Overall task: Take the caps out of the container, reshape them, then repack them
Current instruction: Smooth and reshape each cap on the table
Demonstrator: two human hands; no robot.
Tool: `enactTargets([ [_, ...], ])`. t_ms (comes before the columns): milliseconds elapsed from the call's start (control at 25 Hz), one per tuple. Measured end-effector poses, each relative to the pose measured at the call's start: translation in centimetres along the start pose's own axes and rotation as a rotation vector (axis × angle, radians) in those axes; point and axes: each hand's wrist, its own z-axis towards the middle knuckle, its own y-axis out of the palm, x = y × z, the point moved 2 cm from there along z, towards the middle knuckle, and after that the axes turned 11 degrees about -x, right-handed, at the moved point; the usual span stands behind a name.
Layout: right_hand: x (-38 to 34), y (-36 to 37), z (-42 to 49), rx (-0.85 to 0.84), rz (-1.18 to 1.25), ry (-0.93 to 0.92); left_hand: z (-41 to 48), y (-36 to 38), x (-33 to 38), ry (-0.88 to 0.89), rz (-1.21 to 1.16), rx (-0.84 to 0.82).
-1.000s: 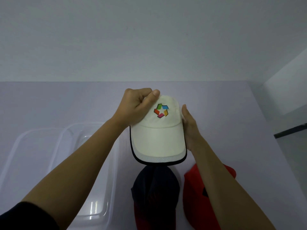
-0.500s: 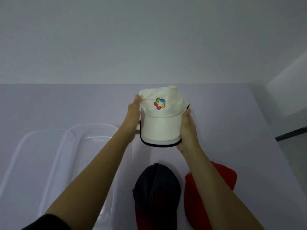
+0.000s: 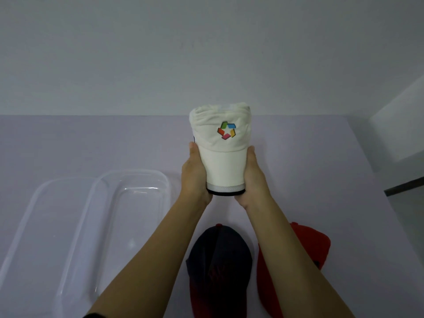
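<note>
White cap (image 3: 221, 157) held up off the table (image 3: 321, 157), mid-surface, logo toward the camera. Left hand (image 3: 193, 177) and right hand (image 3: 253, 180) clasp the brim's two sides, thumbs along its edges, fingers curled beneath, mostly hidden. Clear container (image 3: 137, 172) by left edge; navy cap (image 3: 218, 255) and red cap (image 3: 314, 246) at near edge.

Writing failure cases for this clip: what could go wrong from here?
1. Brim of the white cap is squeezed tightly curved between left hand and right hand; it might crease.
2. Its crown looks crumpled on top and may get repacked misshapen.
3. The dark cap and red cap lie under the forearms, easily nudged.
</note>
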Motion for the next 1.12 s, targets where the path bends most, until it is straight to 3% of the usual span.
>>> enactTargets([
  [160,0.6,1.2,-0.3,-0.107,0.135,0.057,-0.4,0.3,-0.8,-0.083,-0.282,-0.086],
  [280,0.2,1.5,-0.6,-0.1,0.07,0.034,-0.6,0.1,-0.6,-0.081,-0.303,-0.106],
  [400,-0.4,0.3,-0.2,0.045,-0.155,-0.015,-0.5,-0.7,0.3,-0.062,-0.083,-0.069],
  [600,0.7,0.0,-0.6,-0.276,0.17,-0.075,-0.7,-1.1,0.5,-0.036,0.205,0.047],
  [760,1.6,-0.5,-1.1,-0.321,0.204,-0.033,-0.4,-2.3,0.2,0.091,0.405,0.1],
  [840,1.0,-0.9,-1.1,-0.313,0.14,-0.076,0.0,-3.2,1.0,0.201,0.542,0.059],
  [960,0.4,-1.6,-1.1,-0.263,0.079,-0.09,0.4,-4.3,3.9,0.474,0.567,-0.075],
  [1120,1.0,-1.5,-1.2,-0.199,0.111,-0.034,1.1,-4.2,7.1,0.538,0.821,-0.322],
])
